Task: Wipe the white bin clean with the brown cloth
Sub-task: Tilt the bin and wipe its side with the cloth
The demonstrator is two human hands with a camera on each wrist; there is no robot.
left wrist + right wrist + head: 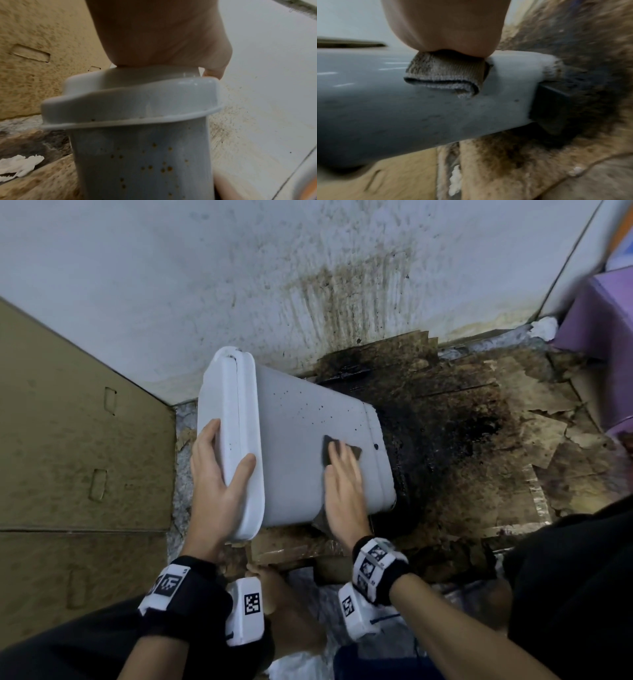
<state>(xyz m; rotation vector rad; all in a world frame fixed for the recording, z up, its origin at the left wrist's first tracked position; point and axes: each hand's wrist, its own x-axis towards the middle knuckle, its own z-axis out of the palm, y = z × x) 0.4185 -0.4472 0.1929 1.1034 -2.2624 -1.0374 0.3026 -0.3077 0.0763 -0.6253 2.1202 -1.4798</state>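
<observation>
The white bin [301, 419] lies tilted on its side, lid [229, 412] to the left, its wall dotted with dark specks. My left hand [228, 451] grips the lid end, fingers on the lid's face and thumb over its rim; the left wrist view shows the palm [163, 33] against the lid [130, 100]. My right hand [342, 474] lies flat on the bin's upper side and presses the brown cloth [329, 450] against it. Corners of the cloth stick out past the fingers. In the right wrist view the folded cloth [445, 75] sits under the hand [447, 27] on the bin [402, 115].
A flattened cardboard sheet [78, 440] leans at the left. The white wall [308, 268] behind is streaked brown. Torn cardboard soaked with dark grime [479, 440] covers the floor to the right of the bin. A purple box [603, 313] stands at the far right.
</observation>
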